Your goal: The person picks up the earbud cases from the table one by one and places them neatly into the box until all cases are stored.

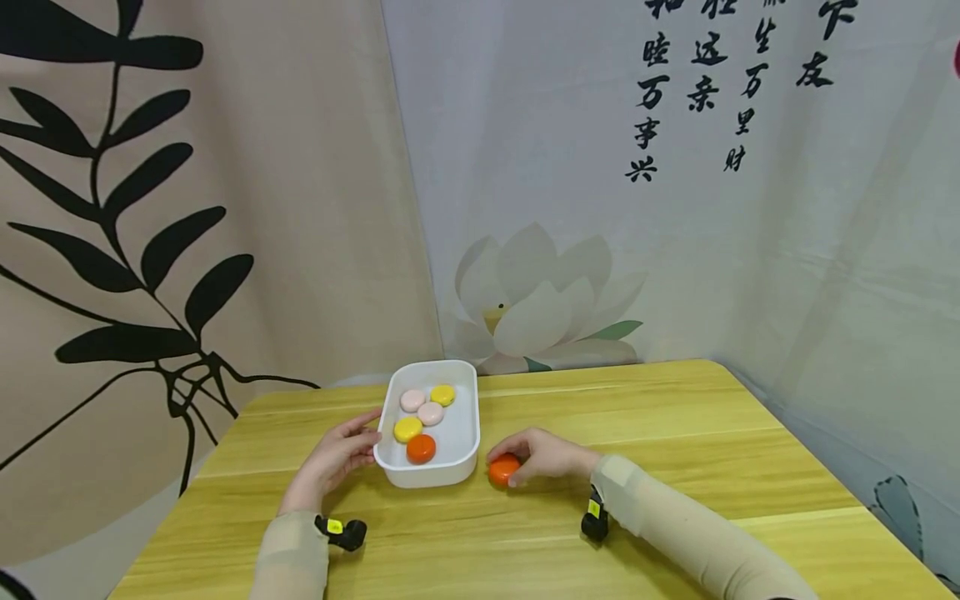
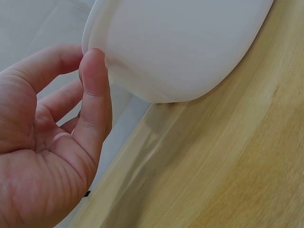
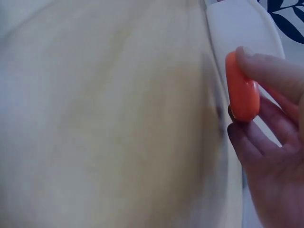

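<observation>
A white rectangular container (image 1: 467, 467) stands on the table, holding yellow discs (image 1: 442, 395), pale pink discs (image 1: 431, 413) and an orange disc (image 1: 421, 448). My left hand (image 1: 337, 457) is at its left side, thumb and fingers gripping the rim; the left wrist view shows the thumb (image 2: 94, 78) against the container's wall (image 2: 175, 47). Just right of the container, my right hand (image 1: 543, 456) pinches another glossy, rounded orange disc (image 1: 502, 471) between thumb and fingers. In the right wrist view this disc (image 3: 243, 90) is on edge. Whether it touches the table cannot be told.
The wooden table (image 1: 675, 433) extends around the container, its far edge close behind it. A cloth backdrop (image 1: 315, 208) with printed leaves, a flower and writing hangs beyond. Each wrist carries a small black camera (image 1: 595, 521).
</observation>
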The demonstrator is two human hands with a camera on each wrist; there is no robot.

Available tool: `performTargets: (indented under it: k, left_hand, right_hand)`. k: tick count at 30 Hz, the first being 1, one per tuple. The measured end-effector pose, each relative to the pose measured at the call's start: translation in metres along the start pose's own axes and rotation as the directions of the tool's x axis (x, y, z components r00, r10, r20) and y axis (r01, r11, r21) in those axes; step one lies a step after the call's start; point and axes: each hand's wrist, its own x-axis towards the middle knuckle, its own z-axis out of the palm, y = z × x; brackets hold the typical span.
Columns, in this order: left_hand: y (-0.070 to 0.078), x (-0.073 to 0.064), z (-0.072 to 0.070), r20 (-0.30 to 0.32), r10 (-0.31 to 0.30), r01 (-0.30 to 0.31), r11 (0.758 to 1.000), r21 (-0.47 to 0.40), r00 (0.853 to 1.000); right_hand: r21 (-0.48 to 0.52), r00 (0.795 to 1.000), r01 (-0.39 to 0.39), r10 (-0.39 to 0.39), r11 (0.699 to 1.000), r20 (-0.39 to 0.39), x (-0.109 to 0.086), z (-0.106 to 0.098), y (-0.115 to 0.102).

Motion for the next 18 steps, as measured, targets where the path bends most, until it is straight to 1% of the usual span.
performTargets:
  k: [5,9,13,18]
  left_hand:
    - [-0.001,-0.001,0.000,0.003,0.001,-0.001,1.000,-0.002,1.000]
    - [-0.001,-0.002,0.000,0.001,0.003,-0.003,1.000,-0.002,1.000]
    - [-0.002,-0.002,0.001,-0.001,0.001,-0.001,1.000,-0.002,1.000]
    - [-0.001,-0.001,0.001,0.001,0.003,-0.003,1.000,-0.006,1.000]
  right_hand:
    - [-0.055,0.999,0.003,-0.005,0.998,-0.040,0.000,-0.008,-0.004]
    - [-0.093,0.998,0.022,-0.027,0.995,-0.054,0.003,-0.013,-0.008]
    - [-0.091,0.998,0.039,-0.044,0.995,-0.053,0.005,-0.016,-0.013]
    - [-0.088,0.998,0.036,-0.040,0.995,-0.046,0.006,-0.020,-0.018]
